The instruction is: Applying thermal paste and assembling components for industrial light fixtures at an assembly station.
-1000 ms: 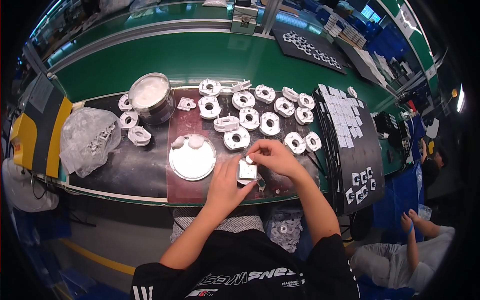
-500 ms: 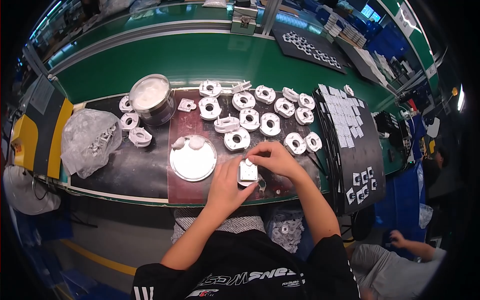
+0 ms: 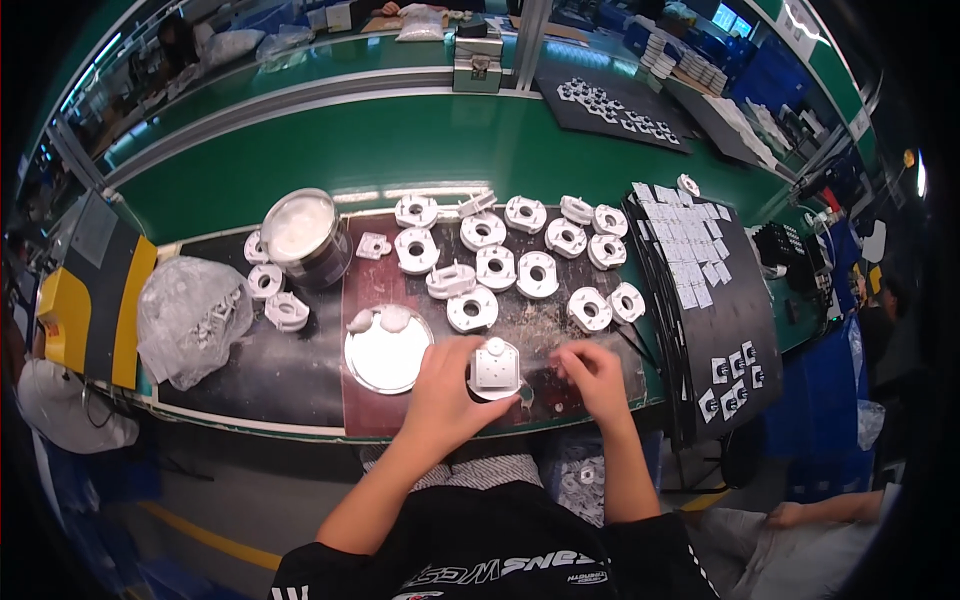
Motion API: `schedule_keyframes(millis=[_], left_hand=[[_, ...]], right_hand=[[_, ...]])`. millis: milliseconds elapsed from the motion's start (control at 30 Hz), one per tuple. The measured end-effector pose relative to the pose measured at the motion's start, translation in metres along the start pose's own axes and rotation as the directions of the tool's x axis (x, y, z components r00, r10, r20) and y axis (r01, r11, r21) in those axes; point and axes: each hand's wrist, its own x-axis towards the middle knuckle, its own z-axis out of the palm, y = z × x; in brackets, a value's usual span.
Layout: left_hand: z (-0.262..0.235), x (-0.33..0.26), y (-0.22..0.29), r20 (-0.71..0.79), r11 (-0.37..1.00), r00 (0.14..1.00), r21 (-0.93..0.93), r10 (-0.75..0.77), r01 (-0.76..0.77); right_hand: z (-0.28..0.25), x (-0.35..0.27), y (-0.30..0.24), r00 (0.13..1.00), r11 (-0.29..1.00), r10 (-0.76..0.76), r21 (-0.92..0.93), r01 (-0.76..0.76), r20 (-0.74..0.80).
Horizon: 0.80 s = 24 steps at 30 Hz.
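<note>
Between the thumb and fingers of my left hand (image 3: 442, 392) is a white plastic housing (image 3: 496, 370), resting near the table's front edge. A flat squarish face with small holes and a round knob at its far end point upward. My right hand (image 3: 598, 378) hovers just right of the housing, apart from it. Its fingers are bent and the fingertips are blurred, so whether they pinch anything does not show. Left of my left hand lies a round white lid (image 3: 382, 358) with soft white lumps (image 3: 394, 319) on its far rim.
Several white ring-shaped housings (image 3: 483, 232) stand beyond my hands. Farther left are an open tin of white paste (image 3: 300, 228) and a clear bag of parts (image 3: 195, 320). Black boards (image 3: 715, 335) with white cards are stacked at right. A co-worker's arm (image 3: 830, 508) shows at lower right.
My right hand has let go of the housing's far end and drawn away to the right. My left hand still grips the housing. The view has tilted slightly upward.
</note>
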Motion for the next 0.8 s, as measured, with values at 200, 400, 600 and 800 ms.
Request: schedule_keyframes(millis=[200,400,600,800], left_hand=[[-0.039,0.140,-0.021,-0.007,0.994,0.998,0.092,0.057,-0.057],[-0.011,0.294,-0.104,0.024,0.954,0.988,0.266,-0.150,0.138],[0.029,0.349,-0.204,0.035,0.854,0.934,0.417,-0.357,0.311],[0.014,0.346,-0.201,-0.071,0.729,0.906,0.569,-0.417,0.380]], right_hand=[[-0.007,-0.037,0.028,0.916,0.788,-0.352,-0.589,0.179,-0.193],[0.007,-0.035,0.034,0.826,0.652,-0.548,-0.685,0.324,-0.131],[0.004,-0.037,0.036,0.818,0.665,-0.548,-0.683,0.301,-0.174],[-0.006,-0.038,0.021,0.891,0.822,-0.405,-0.509,0.257,-0.205]])
